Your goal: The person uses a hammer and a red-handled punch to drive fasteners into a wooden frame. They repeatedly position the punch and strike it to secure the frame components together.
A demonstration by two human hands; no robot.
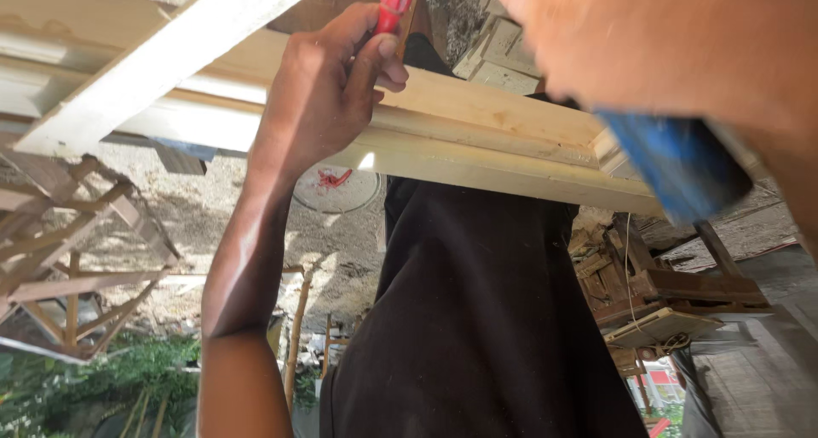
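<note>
An open-sided wood workshop, seen from below, with rough ground, green plants at the bottom left and stacked wooden frames (77,267) to the left and right in the distance.

Nearest, at the top right, the right hand (673,37) fills the corner, blurred and very close. It rests against a blue tool (682,161), also blurred; whether the fingers are closed around it cannot be told.

Just beyond, left of centre, the left hand (328,93) reaches up, fingers curled tight around a red handle (394,2) that runs out of the top edge, so its working end is hidden. The knuckles press against a long pale wooden moulding (477,140) that crosses the view from upper left to right. A loose plank (162,59) lies across it on the left.

Behind the moulding stands a person in a dark shirt (477,319), close to the work.

Likely risks: the red-handled tool could slip off the moulding and strike the gripping fingers or the nearby person; the moulding could shift if it is not held firmly; the crossing plank could slide down.
</note>
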